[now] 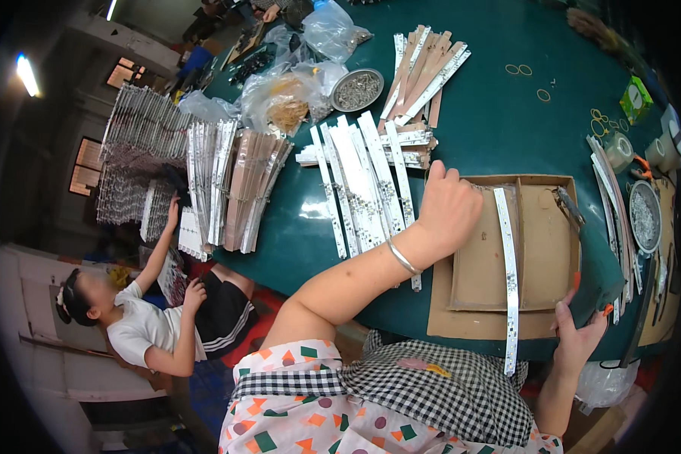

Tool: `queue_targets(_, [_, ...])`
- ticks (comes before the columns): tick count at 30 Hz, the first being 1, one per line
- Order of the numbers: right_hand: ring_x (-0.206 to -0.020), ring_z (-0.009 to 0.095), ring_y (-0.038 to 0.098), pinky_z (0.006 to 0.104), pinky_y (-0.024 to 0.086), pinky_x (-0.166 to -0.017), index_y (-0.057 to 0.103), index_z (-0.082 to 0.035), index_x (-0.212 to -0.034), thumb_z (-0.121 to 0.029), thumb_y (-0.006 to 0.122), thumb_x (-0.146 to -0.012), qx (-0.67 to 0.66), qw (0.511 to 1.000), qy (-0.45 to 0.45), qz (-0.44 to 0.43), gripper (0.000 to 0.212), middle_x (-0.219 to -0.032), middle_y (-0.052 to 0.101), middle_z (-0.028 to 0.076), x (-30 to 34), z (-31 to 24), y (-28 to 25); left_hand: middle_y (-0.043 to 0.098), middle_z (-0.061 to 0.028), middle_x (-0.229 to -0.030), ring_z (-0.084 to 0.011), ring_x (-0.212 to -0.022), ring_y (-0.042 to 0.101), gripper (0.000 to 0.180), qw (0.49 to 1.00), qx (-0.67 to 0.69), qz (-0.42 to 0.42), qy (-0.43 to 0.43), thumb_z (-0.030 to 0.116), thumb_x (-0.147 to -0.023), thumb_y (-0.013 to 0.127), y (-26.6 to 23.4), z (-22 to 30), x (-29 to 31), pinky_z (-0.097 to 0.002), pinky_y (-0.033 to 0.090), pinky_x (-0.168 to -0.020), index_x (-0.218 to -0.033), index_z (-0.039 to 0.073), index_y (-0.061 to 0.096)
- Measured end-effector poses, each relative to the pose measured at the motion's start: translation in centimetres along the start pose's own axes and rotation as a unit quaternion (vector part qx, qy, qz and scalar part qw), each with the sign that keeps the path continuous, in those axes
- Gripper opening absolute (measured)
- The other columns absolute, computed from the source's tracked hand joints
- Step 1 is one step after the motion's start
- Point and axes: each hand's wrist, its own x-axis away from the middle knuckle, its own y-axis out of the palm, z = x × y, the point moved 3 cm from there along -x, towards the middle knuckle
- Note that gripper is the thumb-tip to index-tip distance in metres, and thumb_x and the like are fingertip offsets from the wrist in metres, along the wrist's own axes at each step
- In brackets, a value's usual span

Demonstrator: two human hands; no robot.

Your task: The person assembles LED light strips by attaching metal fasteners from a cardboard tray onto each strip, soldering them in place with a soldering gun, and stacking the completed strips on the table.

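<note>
My left hand (450, 208) is closed in a fist above the left edge of a shallow cardboard box (469, 303). Whatever its fingers may hold is hidden. A narrow white circuit-board strip (510, 272) lies front to back across the box, its near end overhanging the rim. At the box's near right corner, my right hand (577, 337) is closed around a tool with orange handle ends (607, 309), whose kind I cannot make out. Left of the box, several similar strips (363, 189) lie fanned out, partly behind my left forearm.
Bundled strips (238, 189) stand at the left; more strips (424, 72) lie farther back. A metal bowl (358, 89) of small parts sits beside plastic bags (287, 98). Another bowl (645, 216) and tape rolls (620, 151) are at right. A co-worker (155, 321) works at left.
</note>
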Motion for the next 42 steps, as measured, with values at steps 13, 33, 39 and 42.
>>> queue_targets(13, [-0.07,0.01,0.057,0.0231,0.048,-0.065,0.059,0.004,-0.111,0.004,0.072,-0.071,0.0,0.999,0.039,0.018,0.042,-0.088,0.061,0.003,0.6,-1.5,0.1,0.063,-0.0047,-0.07,-0.0212,-0.072,0.06,0.011,0.99,0.131,0.038,0.024,0.003,-0.068,0.061,-0.1,0.6,0.5,-0.037,0.038,-0.071,-0.074,0.009,0.066])
queue_targets(33, [-0.082,0.01,0.063,0.0263,0.052,-0.077,0.057,-0.001,-0.104,-0.001,0.073,-0.076,-0.091,0.986,0.019,-0.136,0.032,-0.088,0.066,0.004,-0.2,-1.9,4.9,0.068,-0.0028,-0.077,-0.0094,-0.068,0.057,0.03,0.675,0.73,-0.035,-0.102,-0.006,-0.071,0.069,-3.6,7.0,4.2,-0.023,0.048,-0.068,-0.099,0.001,0.065])
queue_targets(39, [-0.086,0.01,0.062,0.0267,0.05,-0.077,0.057,-0.001,-0.106,-0.001,0.073,-0.075,-0.102,0.985,-0.018,-0.134,0.035,-0.094,0.065,0.005,0.1,-1.3,5.0,0.067,-0.0051,-0.074,-0.0129,-0.068,0.061,0.018,0.69,0.721,-0.01,-0.058,-0.008,-0.07,0.071,-3.6,7.5,4.8,-0.0243,0.049,-0.066,-0.086,0.001,0.068])
queue_targets(42, [-0.088,0.01,0.061,0.0268,0.05,-0.078,0.057,-0.001,-0.106,0.0,0.073,-0.075,-0.089,0.986,-0.018,-0.14,0.035,-0.095,0.065,0.005,0.2,-1.2,5.0,0.068,-0.0062,-0.073,-0.0154,-0.067,0.063,0.016,0.721,0.691,0.031,-0.035,-0.007,-0.069,0.072,-3.8,7.5,4.8,-0.0252,0.05,-0.064,-0.082,0.002,0.068])
